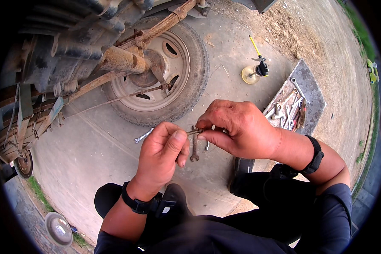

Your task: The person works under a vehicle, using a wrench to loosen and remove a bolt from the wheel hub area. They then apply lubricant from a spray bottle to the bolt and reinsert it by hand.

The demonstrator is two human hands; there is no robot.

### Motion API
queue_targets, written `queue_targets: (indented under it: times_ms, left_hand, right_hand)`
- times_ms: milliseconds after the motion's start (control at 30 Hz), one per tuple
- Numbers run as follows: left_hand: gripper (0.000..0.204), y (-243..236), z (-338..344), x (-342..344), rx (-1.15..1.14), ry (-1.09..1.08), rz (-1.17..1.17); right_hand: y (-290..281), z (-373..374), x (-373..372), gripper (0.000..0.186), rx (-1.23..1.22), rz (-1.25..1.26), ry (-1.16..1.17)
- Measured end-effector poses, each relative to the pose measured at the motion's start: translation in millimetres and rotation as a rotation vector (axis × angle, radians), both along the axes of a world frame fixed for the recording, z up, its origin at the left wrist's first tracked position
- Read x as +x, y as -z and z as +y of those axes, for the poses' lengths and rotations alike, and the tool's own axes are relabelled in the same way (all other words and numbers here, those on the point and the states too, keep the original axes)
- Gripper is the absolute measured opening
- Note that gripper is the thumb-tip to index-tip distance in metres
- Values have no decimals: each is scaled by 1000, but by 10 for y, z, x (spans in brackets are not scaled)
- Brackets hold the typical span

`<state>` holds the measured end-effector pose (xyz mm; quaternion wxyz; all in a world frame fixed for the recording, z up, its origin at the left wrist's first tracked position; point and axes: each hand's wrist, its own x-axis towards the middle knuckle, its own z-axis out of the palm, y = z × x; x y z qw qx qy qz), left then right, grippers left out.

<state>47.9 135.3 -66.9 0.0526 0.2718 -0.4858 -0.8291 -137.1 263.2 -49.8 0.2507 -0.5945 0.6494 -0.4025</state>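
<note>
My left hand (163, 152) and my right hand (233, 127) meet in the middle of the view, both pinching a small rusty bolt (194, 131) between thumb and fingers. On the concrete below them lie a rusty spanner (194, 149) and a shiny spanner (143, 136). Each wrist wears a black band. My dark-trousered legs fill the lower edge.
A vehicle's wheel (165, 72) with a rusty axle (122, 61) and leaf spring stands just beyond my hands. At the right a grey tray (311, 86) holds several spanners. An oil can (252, 73) with a yellow spout sits near it. A metal bowl (58, 228) lies lower left.
</note>
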Motion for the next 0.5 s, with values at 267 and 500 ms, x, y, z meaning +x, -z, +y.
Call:
queue_targets:
  times_ms: [267, 500]
  left_hand:
    - [19, -13, -3, 12, -231, 55, 8]
    - [24, -63, -11, 38, -337, 117, -26]
  right_hand:
    - [-34, 11, -19, 19, 74, 42, -47]
    - [-16, 24, -3, 22, 22, 109, -48]
